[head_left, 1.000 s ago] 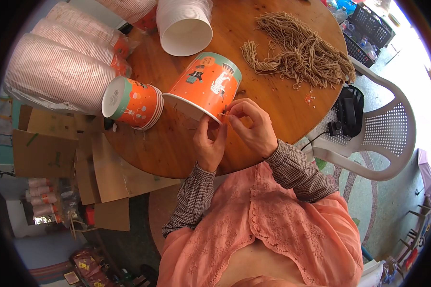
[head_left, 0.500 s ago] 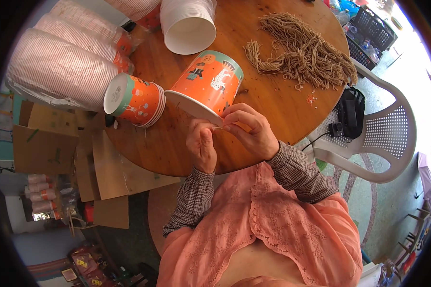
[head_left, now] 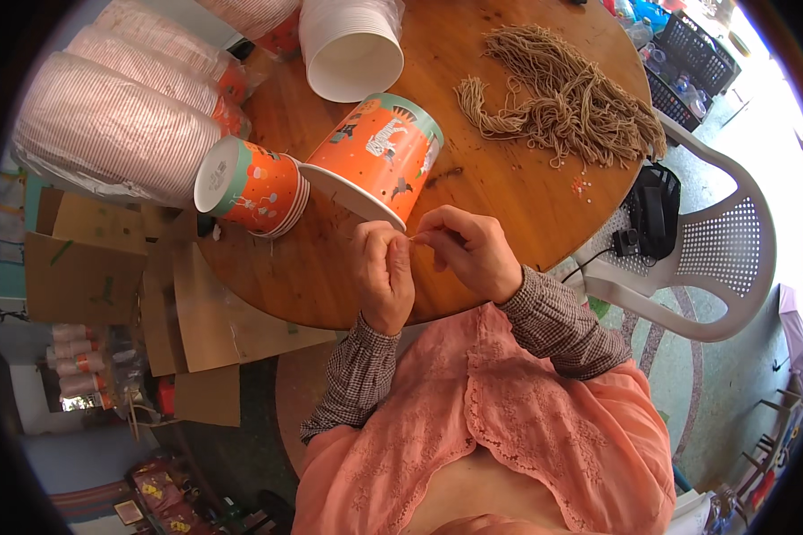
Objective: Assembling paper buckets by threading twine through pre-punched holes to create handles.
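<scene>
round orange-and-green paper bucket turned leftward; work centred on left hand and right hand, fingers pinched together, contents unclear.

round wooden table, pale plastic chair, greenish floor with curved bands, glare at right

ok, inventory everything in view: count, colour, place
large tub: one, orange-green, beyond hands
small cup stack: one, orange-green, left of it
white tub stack: one, white, far side
wrapped cup stacks: at least four, pinkish, upper left
cord bundle: one, tan, table's right
table: one, brown, centre
scraps: several, orange-white, below cord
chair: one, white, right
bag-like item: one, black, on chair
crates: count unclear, black, upper right
cardboard boxes: count unclear, brown, left
top: one, coral, worn
left hand: one, checked sleeve, nearest tub
right hand: one, checked sleeve, beside left
</scene>
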`<state>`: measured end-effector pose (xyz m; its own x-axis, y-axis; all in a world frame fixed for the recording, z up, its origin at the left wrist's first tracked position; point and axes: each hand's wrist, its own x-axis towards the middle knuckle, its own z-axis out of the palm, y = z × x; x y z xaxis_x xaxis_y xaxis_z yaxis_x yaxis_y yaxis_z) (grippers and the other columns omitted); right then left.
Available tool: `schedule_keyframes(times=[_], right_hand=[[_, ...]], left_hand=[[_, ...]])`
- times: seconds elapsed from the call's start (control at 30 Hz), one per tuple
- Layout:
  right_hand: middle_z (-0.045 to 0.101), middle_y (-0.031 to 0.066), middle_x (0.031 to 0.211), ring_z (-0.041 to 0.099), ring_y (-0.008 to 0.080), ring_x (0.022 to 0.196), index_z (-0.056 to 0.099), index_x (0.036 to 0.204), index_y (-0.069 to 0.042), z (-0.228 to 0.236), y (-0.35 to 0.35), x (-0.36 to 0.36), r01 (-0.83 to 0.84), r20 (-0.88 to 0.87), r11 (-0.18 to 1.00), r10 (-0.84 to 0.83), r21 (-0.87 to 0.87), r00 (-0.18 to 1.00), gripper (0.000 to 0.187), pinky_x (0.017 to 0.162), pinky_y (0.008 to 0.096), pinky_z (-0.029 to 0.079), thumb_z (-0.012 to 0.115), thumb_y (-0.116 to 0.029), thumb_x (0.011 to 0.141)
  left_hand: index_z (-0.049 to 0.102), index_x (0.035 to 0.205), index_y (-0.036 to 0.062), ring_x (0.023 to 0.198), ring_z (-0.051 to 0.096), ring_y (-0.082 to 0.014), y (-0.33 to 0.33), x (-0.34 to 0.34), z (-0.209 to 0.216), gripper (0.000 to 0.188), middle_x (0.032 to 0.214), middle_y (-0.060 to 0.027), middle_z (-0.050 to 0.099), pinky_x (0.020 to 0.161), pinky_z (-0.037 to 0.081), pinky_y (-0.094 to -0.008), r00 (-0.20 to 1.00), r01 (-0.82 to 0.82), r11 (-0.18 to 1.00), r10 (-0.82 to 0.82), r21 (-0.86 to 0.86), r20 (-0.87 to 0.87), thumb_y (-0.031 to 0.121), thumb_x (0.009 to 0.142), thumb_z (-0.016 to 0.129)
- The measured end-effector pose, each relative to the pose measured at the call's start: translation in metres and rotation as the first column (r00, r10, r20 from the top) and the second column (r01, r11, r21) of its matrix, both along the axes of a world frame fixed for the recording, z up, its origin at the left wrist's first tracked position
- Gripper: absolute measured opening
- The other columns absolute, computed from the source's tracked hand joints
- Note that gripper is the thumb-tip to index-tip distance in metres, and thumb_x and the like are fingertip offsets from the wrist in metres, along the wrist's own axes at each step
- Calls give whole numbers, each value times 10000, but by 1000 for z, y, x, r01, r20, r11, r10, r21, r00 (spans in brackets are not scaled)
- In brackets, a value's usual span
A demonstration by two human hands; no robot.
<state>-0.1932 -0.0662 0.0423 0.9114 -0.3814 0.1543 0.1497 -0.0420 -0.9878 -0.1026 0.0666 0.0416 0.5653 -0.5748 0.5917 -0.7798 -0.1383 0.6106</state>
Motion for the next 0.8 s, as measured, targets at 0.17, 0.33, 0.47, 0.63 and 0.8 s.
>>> schedule_keyframes(times=[0.17,0.33,0.47,0.63,0.8], right_hand=[[599,40,754,560,78,647,614,912,-6,0,0,4,101,130,986,-84,-132,988,75,565,244,454,656,-41,862],[596,39,746,504,83,603,616,912,-12,-1,-1,12,98,147,980,-72,-175,987,112,550,235,424,680,-78,848],[578,-14,747,497,43,640,616,914,-8,0,0,15,71,125,993,-59,-92,990,100,559,209,414,669,-82,872],[551,-62,758,489,7,683,612,913,0,5,1,14,12,123,980,-37,198,992,103,574,181,398,658,-90,894],[593,15,937,546,71,764,615,901,-21,16,-1,11,189,168,970,-162,-154,972,67,659,210,445,660,-54,863]], left_hand=[[546,890,1,820,531,-271,-2,1,0,115,910,-134,509,704,445,-355,999,1,999,1,-44,33,97,953,542],[557,902,12,853,538,-275,0,3,2,97,921,-131,517,756,453,-353,998,-19,999,21,-51,54,99,929,588],[514,1077,9,970,521,-209,5,21,-12,222,1069,-107,520,893,419,-374,998,-18,975,3,-221,-69,126,919,618],[408,1330,-28,1092,523,-187,-19,74,-3,451,1283,-126,497,917,426,-286,737,-163,864,-215,-477,-641,268,1001,495],[584,1100,-44,813,581,-138,-24,78,-27,343,928,-74,635,685,480,-276,861,-102,992,48,-80,-507,270,963,564]])
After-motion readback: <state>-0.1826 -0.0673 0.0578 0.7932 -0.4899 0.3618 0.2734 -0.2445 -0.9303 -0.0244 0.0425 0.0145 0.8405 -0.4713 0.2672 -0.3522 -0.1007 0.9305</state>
